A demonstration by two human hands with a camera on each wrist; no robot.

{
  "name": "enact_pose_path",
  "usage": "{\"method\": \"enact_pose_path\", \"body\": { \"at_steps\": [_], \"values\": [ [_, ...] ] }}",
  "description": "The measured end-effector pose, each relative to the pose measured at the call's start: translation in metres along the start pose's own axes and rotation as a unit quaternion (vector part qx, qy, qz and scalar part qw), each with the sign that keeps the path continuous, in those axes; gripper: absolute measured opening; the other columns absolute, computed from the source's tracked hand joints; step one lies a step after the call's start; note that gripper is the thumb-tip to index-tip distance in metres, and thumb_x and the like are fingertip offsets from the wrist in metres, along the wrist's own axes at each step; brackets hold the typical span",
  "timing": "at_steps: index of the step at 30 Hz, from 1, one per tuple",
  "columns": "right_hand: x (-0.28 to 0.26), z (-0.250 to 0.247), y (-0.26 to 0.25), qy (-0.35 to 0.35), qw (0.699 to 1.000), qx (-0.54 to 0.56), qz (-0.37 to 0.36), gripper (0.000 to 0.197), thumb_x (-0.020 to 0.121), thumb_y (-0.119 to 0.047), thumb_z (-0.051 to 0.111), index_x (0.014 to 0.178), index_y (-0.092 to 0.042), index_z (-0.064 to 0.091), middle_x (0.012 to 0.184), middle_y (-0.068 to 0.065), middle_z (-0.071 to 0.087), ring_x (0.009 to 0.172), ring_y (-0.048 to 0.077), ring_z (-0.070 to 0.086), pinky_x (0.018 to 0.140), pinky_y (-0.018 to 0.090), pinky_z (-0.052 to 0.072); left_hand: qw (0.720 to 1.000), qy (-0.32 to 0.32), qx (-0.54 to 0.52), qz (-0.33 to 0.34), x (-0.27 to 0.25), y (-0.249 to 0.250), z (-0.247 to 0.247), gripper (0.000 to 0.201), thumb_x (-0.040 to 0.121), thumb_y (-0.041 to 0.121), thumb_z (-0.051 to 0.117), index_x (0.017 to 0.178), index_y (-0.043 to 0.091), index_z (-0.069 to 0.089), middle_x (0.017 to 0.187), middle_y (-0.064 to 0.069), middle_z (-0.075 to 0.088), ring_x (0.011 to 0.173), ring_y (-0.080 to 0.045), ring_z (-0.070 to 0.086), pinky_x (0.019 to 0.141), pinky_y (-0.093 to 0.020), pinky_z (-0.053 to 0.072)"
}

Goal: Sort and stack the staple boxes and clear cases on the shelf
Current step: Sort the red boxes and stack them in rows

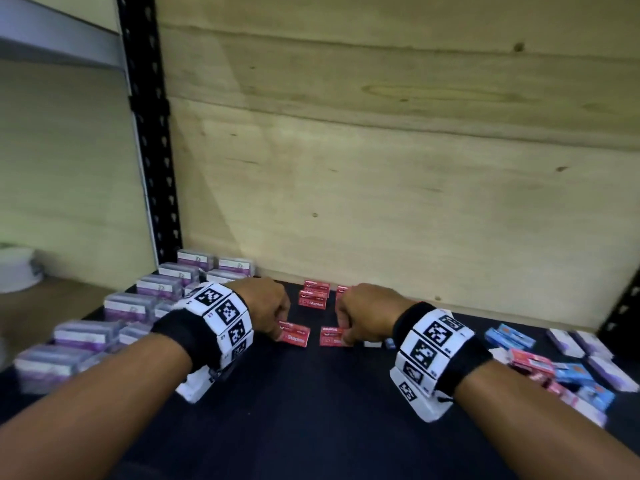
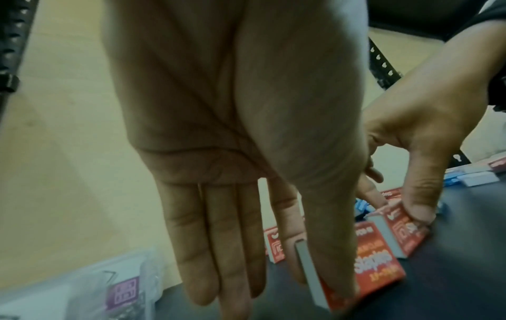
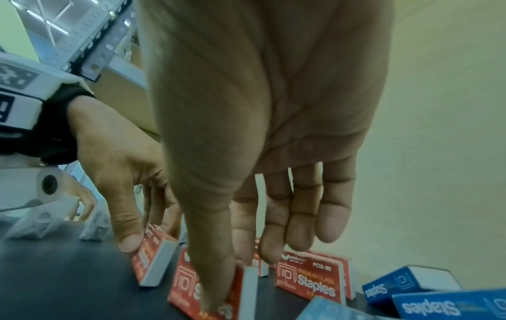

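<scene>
Two red staple boxes lie side by side on the dark shelf. My left hand (image 1: 280, 331) pinches the left red box (image 1: 295, 336) between thumb and forefinger; the left wrist view shows that grip (image 2: 320, 288) on the box (image 2: 379, 265). My right hand (image 1: 346, 336) pinches the right red box (image 1: 330, 336), which the right wrist view shows under the thumb (image 3: 230, 283) as a box (image 3: 189, 288) tilted on edge. A short stack of red boxes (image 1: 313, 295) stands behind, by the back wall. Clear cases with purple labels (image 1: 131, 306) sit in rows at the left.
A loose heap of blue, red and white boxes (image 1: 554, 362) covers the right end of the shelf. Blue staple boxes (image 3: 405, 281) lie close to my right hand. A black upright post (image 1: 152, 150) and the plywood back wall (image 1: 398, 185) bound the shelf.
</scene>
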State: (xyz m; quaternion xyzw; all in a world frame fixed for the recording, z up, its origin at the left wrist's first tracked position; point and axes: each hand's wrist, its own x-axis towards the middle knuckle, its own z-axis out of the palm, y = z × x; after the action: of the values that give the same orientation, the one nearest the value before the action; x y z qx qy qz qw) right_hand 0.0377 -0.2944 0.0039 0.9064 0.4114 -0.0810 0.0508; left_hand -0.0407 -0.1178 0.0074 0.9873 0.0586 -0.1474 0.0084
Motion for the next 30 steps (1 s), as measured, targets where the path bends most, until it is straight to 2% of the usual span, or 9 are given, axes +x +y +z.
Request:
{"method": "enact_pose_path", "body": {
  "at_steps": [3, 7, 12, 17, 20, 22, 26, 30],
  "values": [
    [0.01, -0.001, 0.004, 0.022, 1.0, -0.01, 0.019, 0.018, 0.084, -0.027, 0.075, 0.097, -0.019, 0.068, 0.099, -0.001, 0.068, 0.09, 0.021, 0.062, 0.067, 0.029, 0.043, 1.0, 0.014, -0.014, -0.003, 0.011, -0.002, 0.001, 0.025, 0.087, 0.034, 0.071, 0.106, 0.018, 0.067, 0.105, 0.001, 0.067, 0.095, -0.017, 0.061, 0.077, -0.028, 0.045],
    [0.019, 0.0, 0.013, 0.028, 0.999, -0.014, 0.044, 0.018, 0.084, -0.03, 0.075, 0.091, -0.02, 0.062, 0.092, -0.002, 0.065, 0.085, 0.021, 0.061, 0.062, 0.029, 0.042, 0.999, 0.034, -0.016, 0.002, 0.027, 0.003, 0.002, 0.027, 0.089, 0.034, 0.069, 0.11, 0.019, 0.065, 0.105, 0.002, 0.065, 0.095, -0.017, 0.06, 0.086, -0.03, 0.049],
    [0.02, 0.003, 0.024, 0.013, 0.998, 0.029, 0.047, 0.017, 0.085, -0.028, 0.074, 0.095, -0.02, 0.062, 0.092, -0.003, 0.066, 0.087, 0.019, 0.062, 0.071, 0.032, 0.047, 0.999, 0.045, 0.011, 0.012, 0.042, 0.011, -0.001, 0.025, 0.089, 0.031, 0.068, 0.11, 0.018, 0.063, 0.11, -0.002, 0.066, 0.098, -0.023, 0.063, 0.085, -0.031, 0.049],
    [0.019, 0.006, 0.029, 0.014, 0.998, 0.036, 0.042, 0.015, 0.087, -0.03, 0.072, 0.095, -0.023, 0.062, 0.087, -0.008, 0.062, 0.08, 0.015, 0.058, 0.063, 0.028, 0.041, 0.999, 0.032, 0.016, 0.014, 0.049, 0.009, -0.006, 0.025, 0.09, 0.031, 0.067, 0.109, 0.018, 0.058, 0.108, 0.0, 0.064, 0.09, -0.019, 0.057, 0.08, -0.03, 0.048],
    [0.019, 0.007, 0.032, 0.018, 0.998, 0.034, 0.047, 0.014, 0.087, -0.032, 0.073, 0.094, -0.027, 0.062, 0.088, -0.009, 0.064, 0.081, 0.014, 0.059, 0.064, 0.028, 0.043, 0.999, 0.03, 0.021, 0.013, 0.05, 0.011, -0.005, 0.024, 0.091, 0.032, 0.065, 0.108, 0.018, 0.057, 0.1, 0.003, 0.06, 0.087, -0.018, 0.055, 0.077, -0.029, 0.044],
    [0.019, 0.008, 0.034, 0.02, 0.998, 0.032, 0.049, 0.014, 0.086, -0.034, 0.073, 0.092, -0.028, 0.061, 0.087, -0.009, 0.063, 0.08, 0.014, 0.059, 0.062, 0.028, 0.042, 0.999, 0.035, 0.03, 0.014, 0.05, 0.013, -0.004, 0.022, 0.091, 0.033, 0.064, 0.107, 0.02, 0.056, 0.096, 0.005, 0.056, 0.088, -0.019, 0.054, 0.079, -0.029, 0.042],
    [0.019, 0.008, 0.036, 0.02, 0.998, 0.032, 0.048, 0.015, 0.087, -0.035, 0.072, 0.091, -0.027, 0.06, 0.087, -0.009, 0.063, 0.077, 0.013, 0.057, 0.059, 0.027, 0.038, 0.999, 0.03, 0.032, 0.014, 0.047, 0.016, -0.005, 0.026, 0.093, 0.032, 0.063, 0.114, 0.02, 0.056, 0.105, 0.001, 0.06, 0.096, -0.02, 0.057, 0.086, -0.032, 0.043],
    [0.017, 0.008, 0.038, 0.009, 0.998, 0.045, 0.046, 0.02, 0.085, -0.036, 0.074, 0.094, -0.026, 0.059, 0.088, -0.008, 0.063, 0.077, 0.013, 0.056, 0.062, 0.027, 0.041, 0.999, 0.028, 0.027, 0.013, 0.047, 0.016, -0.003, 0.029, 0.091, 0.034, 0.064, 0.113, 0.017, 0.054, 0.104, 0.001, 0.062, 0.093, -0.02, 0.059, 0.083, -0.031, 0.045]
  ]
}}
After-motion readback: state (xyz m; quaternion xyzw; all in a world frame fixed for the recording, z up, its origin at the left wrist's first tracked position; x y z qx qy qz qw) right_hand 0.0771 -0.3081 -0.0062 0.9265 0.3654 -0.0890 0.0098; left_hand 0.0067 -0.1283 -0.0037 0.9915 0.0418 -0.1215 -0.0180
